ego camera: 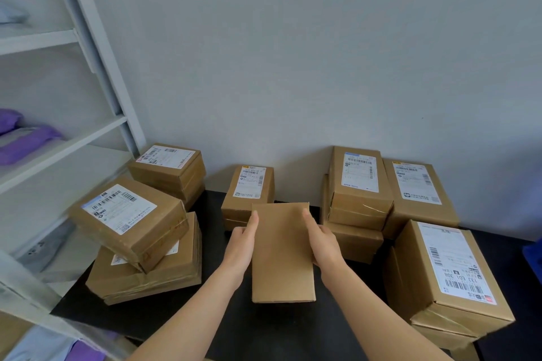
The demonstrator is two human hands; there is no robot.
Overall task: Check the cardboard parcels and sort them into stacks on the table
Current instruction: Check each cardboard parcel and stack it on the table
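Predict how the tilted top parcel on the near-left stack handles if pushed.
Probably stiff: the tilted parcel keeps crisp taped edges. Likely to slide or tip: it rests askew on the flat box, its left end overhanging. Weight can't be judged.

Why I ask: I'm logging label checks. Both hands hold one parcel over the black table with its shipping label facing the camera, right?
Not quite. In the head view the face of the held parcel turned to the camera is plain cardboard, with no label showing. The left hand and right hand do hold it over the black table.
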